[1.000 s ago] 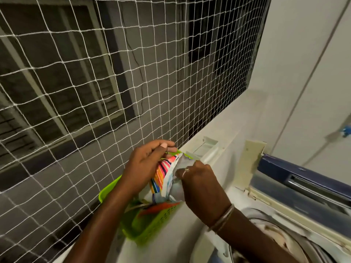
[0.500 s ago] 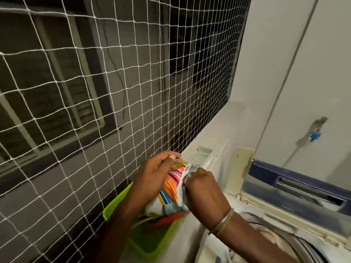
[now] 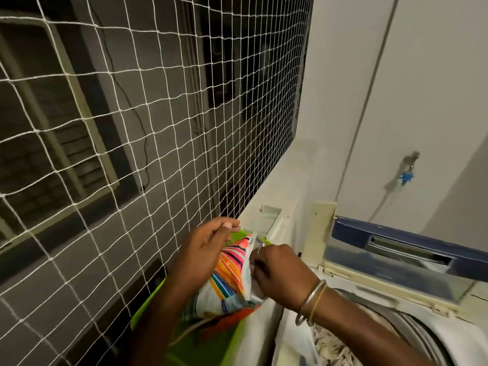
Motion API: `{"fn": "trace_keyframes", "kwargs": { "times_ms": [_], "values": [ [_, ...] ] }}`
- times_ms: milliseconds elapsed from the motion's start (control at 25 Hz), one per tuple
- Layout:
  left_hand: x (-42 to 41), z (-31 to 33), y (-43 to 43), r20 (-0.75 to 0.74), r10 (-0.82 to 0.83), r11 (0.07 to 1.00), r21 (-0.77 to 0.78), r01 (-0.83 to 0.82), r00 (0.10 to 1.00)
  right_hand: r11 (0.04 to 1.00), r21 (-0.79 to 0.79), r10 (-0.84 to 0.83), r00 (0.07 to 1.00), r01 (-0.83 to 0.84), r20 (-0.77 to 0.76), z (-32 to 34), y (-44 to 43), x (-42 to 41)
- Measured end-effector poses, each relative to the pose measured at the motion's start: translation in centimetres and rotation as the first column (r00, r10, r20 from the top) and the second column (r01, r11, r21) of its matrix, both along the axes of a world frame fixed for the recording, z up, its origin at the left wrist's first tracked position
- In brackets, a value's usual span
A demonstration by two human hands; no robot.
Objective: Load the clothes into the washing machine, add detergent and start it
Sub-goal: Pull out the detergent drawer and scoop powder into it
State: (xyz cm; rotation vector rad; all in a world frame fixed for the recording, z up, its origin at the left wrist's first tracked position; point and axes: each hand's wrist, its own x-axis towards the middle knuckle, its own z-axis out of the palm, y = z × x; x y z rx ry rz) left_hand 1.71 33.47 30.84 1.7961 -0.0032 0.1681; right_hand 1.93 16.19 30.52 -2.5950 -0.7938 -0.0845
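A colourful striped detergent packet [image 3: 229, 276] stands in a green plastic basket [image 3: 148, 310] on the ledge left of the washing machine. My left hand [image 3: 203, 249] grips the packet's left side near its top. My right hand [image 3: 280, 273], with bangles on the wrist, pinches the packet's right edge. The top-loading washing machine [image 3: 396, 320] is at the lower right, its blue lid [image 3: 396, 247] raised, with pale clothes [image 3: 330, 344] visible in the drum.
A white rope net [image 3: 158, 128] covers the opening on the left, close behind the basket. A white wall rises on the right with a tap with a blue fitting [image 3: 405, 175]. An open white box [image 3: 268, 217] lies on the ledge behind the basket.
The camera view has shifted left and down a little. Both hands stay on the packet in the basket, with the fingers working at its top edge.
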Motion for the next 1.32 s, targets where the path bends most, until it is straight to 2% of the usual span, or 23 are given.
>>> {"fn": "trace_keyframes", "kwargs": {
  "times_ms": [120, 320, 520, 800, 1120, 1320],
  "values": [
    [0.3, 0.3, 0.0, -0.001, -0.006, 1.0, -0.016, 0.006, 1.0, 0.993, 0.108, -0.022, 0.987, 0.04, -0.16, 0.0, -1.3, 0.7],
    [1.3, 1.2, 0.2, 0.007, -0.023, 0.999, -0.036, 0.023, 1.0, 0.956, 0.266, -0.036, 0.951, 0.122, -0.308, 1.9, -4.1, 1.2],
    [2.4, 2.1, -0.2, -0.028, -0.052, 0.997, -0.062, 0.05, 0.998, 0.928, 0.317, -0.068, 0.928, 0.194, -0.367, 4.4, -6.9, 1.5],
    [5.6, 2.3, -0.7, -0.197, -0.159, 0.986, -0.085, 0.145, 0.967, 0.918, 0.354, -0.022, 0.915, 0.178, -0.404, 6.8, -8.8, 2.7],
    [8.6, 1.5, -2.0, -0.272, -0.146, 0.988, -0.079, 0.129, 0.951, 0.898, 0.41, 0.052, 0.885, 0.161, -0.462, 9.0, -11.7, 6.9],
    [10.9, 1.5, -2.2, -0.31, -0.117, 0.993, -0.043, 0.109, 0.944, 0.901, 0.37, 0.001, 0.851, 0.227, -0.525, 8.7, -12.4, 11.9]
  ]
}}
